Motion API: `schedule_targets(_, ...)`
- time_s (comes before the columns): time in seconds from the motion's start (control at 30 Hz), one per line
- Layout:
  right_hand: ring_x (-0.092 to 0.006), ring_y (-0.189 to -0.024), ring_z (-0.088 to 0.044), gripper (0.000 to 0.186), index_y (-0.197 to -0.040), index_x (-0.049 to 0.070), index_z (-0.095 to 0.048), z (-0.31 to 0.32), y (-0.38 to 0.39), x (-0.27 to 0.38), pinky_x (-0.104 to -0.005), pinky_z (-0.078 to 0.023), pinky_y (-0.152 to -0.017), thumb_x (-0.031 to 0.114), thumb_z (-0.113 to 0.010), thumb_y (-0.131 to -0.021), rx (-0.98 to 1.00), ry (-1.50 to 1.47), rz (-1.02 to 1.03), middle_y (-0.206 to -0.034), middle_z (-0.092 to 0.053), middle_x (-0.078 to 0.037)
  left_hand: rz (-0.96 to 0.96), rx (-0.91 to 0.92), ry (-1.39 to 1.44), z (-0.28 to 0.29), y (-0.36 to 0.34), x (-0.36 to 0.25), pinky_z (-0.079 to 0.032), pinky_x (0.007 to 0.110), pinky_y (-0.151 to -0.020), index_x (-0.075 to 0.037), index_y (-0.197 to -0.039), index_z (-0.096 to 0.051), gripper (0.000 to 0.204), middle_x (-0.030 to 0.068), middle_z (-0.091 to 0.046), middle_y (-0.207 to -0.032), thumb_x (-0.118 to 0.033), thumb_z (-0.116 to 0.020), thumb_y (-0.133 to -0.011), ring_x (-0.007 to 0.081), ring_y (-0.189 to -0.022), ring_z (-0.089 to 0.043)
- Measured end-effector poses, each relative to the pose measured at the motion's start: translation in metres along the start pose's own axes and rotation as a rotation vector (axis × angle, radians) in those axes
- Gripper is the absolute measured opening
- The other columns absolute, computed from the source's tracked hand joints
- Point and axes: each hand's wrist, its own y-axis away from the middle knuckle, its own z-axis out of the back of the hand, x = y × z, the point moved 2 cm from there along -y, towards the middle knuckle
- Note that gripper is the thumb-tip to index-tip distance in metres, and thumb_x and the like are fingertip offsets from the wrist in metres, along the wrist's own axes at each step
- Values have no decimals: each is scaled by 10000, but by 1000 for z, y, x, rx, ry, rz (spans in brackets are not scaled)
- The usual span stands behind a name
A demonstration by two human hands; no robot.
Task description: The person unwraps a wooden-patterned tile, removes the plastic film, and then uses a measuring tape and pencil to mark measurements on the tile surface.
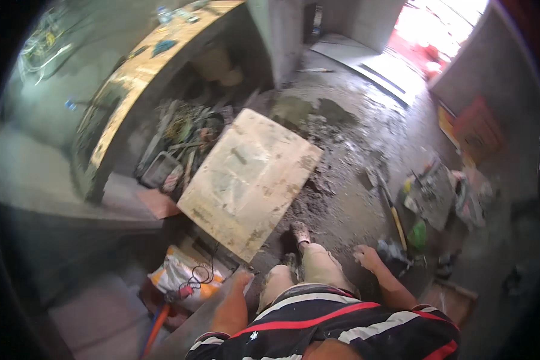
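My left hand (242, 278) hangs low beside my left knee, near the lower corner of a large pale square board. Its fingers are blurred, so I cannot make out whether it grips anything. Out past my right knee is my right hand (366, 257), its fingers loosely bent and apart, with nothing seen in it. The mud-stained board (270, 198) lies tilted ahead of me to the left. Left of my left hand are a white and orange sack (177, 273) and a red and black corded tool (183, 293), its dark cable looped over the sack.
Wet grey mortar (336, 147) covers the floor ahead. A long-handled tool (397, 225) lies right, near plastic bags and rubble (435, 195). A curved wooden-topped counter (123, 90) stands left, with scrap wood (186, 129) beneath. A red box (477, 129) leans by the right wall.
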Motion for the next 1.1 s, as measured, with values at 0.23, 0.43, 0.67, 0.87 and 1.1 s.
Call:
schedule_targets(0.23,-246,-789,-693,253,-903,33,-717,3,133,-100,-375,-542,-746,170,-526,-810,57,55,-66,-852,-713,-144,81,156,341,-19,-9,-44,-410,341,-394,-78,-1006,-652,201,78,-561,-662,-230,-632,-876,186,-452,-508)
schedule_targets(0.43,-378,-1045,-643,343,-1028,53,-718,-20,203,-196,-460,-495,-914,275,-553,-825,37,200,-387,-1062,-696,-194,4,190,387,41,-35,-112,-354,290,-401,-85,-925,-594,155,28,-483,-642,-188,-658,-829,122,-505,-466)
schedule_targets(0.67,-422,-954,-652,414,-907,10,-719,-19,183,-259,-497,-506,-847,368,-545,-792,20,232,-174,-988,-682,-248,-1151,-643,-788,87,-15,-133,-478,489,-602,-39,-898,-633,126,199,-611,-799,-101,-629,-788,370,-760,-612)
schedule_targets(0.87,-324,-827,-692,399,-975,17,-721,60,164,-329,-424,-534,-770,361,-606,-808,83,-9,-250,-845,-703,-187,-76,-196,44,-4,42,-216,-487,448,-944,-17,-1202,-656,577,283,-625,-1208,-416,-647,-787,394,-1177,-579)
schedule_targets(1.1,-281,-810,-684,182,-881,125,-739,166,104,-427,-399,-562,-743,198,-736,-715,208,277,-73,-893,-724,-97,-121,425,122,-187,134,-226,-440,413,-1054,-164,-1483,-422,688,119,-363,-1562,-465,-631,-901,291,-1366,-445)
